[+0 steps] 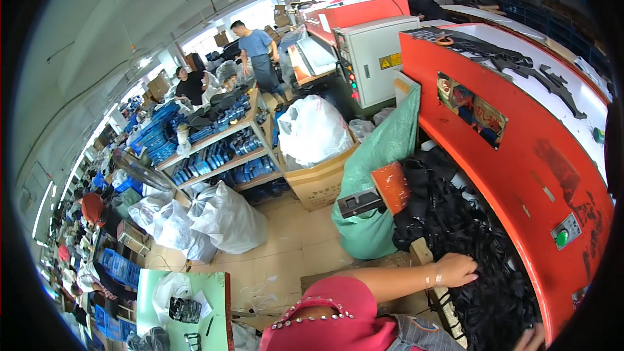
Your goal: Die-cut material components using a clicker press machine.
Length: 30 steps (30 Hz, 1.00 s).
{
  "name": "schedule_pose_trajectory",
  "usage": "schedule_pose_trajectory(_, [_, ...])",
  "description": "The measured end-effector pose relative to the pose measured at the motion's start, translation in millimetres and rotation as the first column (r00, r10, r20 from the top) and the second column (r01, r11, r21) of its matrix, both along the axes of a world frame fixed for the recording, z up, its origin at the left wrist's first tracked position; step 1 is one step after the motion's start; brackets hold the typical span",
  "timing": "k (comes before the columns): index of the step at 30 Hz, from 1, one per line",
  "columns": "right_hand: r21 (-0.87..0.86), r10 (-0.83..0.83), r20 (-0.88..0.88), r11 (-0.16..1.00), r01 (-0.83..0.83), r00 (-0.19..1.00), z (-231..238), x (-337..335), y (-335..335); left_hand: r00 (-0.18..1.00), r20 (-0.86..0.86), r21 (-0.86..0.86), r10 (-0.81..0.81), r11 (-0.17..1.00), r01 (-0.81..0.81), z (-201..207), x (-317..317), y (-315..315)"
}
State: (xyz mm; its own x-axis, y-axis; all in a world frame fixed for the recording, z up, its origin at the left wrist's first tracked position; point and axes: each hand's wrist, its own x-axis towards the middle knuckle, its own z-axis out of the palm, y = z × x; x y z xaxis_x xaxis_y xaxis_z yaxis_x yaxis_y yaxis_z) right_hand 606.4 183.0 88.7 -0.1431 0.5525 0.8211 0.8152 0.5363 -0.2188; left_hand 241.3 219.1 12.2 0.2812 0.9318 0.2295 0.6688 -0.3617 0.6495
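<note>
Beside the red machine, narrow black strips lie tangled. Whether left hand or right hand has fingers grasping, I cannot tell.

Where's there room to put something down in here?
The biggest bare patch is the tiled floor between the white bags and green sack. The green table has a narrow free strip along its right edge. It's crowded beside the red machine, where black strips are heaped around the left hand.
</note>
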Motion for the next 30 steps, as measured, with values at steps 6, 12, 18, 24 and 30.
schedule_pose_trajectory(6, [-0.633,0.405,0.362,0.768,-0.097,0.839,-55.5,-135.4,-38.9,0.986,-0.084,0.149,0.143,0.980,-0.130,-26.3,2.0,-36.1])
schedule_pose_trajectory(12, [-0.660,0.299,0.480,0.743,0.115,0.825,-44.2,-157.6,-61.4,0.987,-0.060,0.118,0.152,0.983,-0.144,-28.3,-6.2,-48.9])
schedule_pose_trajectory(18, [-0.922,0.471,0.189,0.387,-0.009,0.861,-3.2,-164.2,-89.9,0.993,-0.100,-0.184,-0.062,0.982,0.043,4.4,-37.8,-91.1])
schedule_pose_trajectory(24, [-0.758,0.421,0.083,0.615,-0.217,0.903,2.5,-215.3,-4.2,0.995,0.101,0.052,-0.011,0.999,0.006,39.0,-77.3,-58.7])
schedule_pose_trajectory(30, [-0.649,0.392,0.388,0.759,-0.055,0.834,-54.2,-281.9,64.9,0.988,-0.021,0.176,0.150,0.974,-0.144,-21.9,-88.4,-7.3])
